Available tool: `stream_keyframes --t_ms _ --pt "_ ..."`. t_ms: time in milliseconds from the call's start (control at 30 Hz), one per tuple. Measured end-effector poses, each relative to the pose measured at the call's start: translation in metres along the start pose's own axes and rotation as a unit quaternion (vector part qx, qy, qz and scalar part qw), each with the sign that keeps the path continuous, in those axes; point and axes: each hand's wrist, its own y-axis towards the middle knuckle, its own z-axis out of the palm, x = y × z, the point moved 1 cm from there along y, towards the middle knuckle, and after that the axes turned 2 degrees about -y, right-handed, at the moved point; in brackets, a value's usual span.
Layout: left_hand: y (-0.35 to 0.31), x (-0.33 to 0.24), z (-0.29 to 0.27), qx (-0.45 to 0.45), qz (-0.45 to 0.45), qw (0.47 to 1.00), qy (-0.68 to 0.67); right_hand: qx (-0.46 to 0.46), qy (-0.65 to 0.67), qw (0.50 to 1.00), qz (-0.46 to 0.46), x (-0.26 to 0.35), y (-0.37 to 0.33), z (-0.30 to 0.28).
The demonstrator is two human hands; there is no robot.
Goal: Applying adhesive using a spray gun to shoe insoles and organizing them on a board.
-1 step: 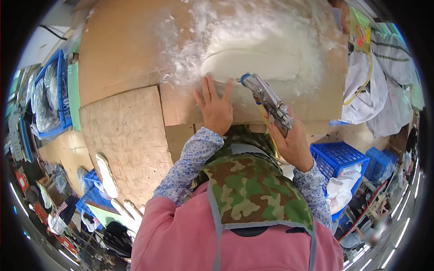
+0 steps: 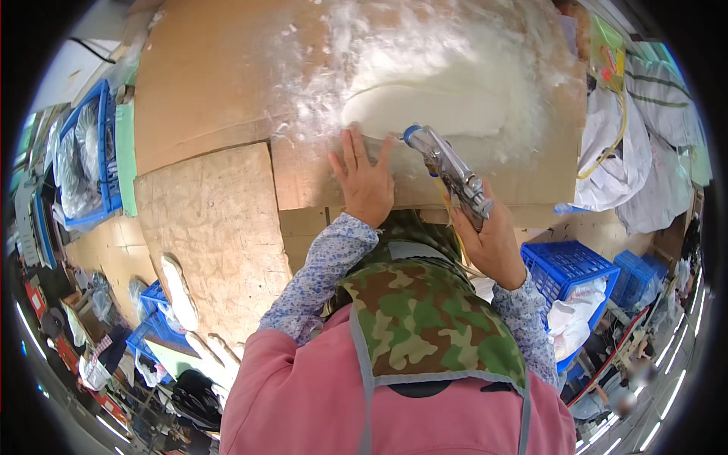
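Note:
In my right hand [image 2: 490, 241] is a metallic spray gun [image 2: 455, 163] with a blue nozzle ring, fingers wrapped round its handle. A yellow hose runs down from it. The nozzle points up and left, close to the near edge of a white, flat, elongated rounded piece [image 2: 425, 110]. My left hand [image 2: 367, 174] lies with its fingers spread, fingertips at the left near edge of that piece. Whether they press on it I cannot tell. The piece rests on cardboard [image 2: 334, 186] coated with white fibrous residue.
To the left lies a worn brown board [image 2: 212, 220], with several white sole-shaped pieces [image 2: 179, 292] beside it. Blue crates [image 2: 569, 262] with plastic bags stand at the right, and another blue crate [image 2: 112, 152] at the left. White sacks [image 2: 614, 152] hang at the right edge.
Almost nothing differs. The whole view has shifted very slightly; both hands and the spray gun keep their places relative to the white piece.

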Motion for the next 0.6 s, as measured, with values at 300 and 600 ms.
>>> stream_keyframes --t_ms 300,600 --pt "-0.004 0.003 0.004 -0.008 0.002 1.000 -0.007 0.051 0.000 0.999 -0.015 0.004 -0.001 0.007" --pt "-0.002 -0.003 0.004 -0.002 -0.008 1.000 0.022 0.012 0.002 1.000 0.017 -0.018 -0.024 -0.009"
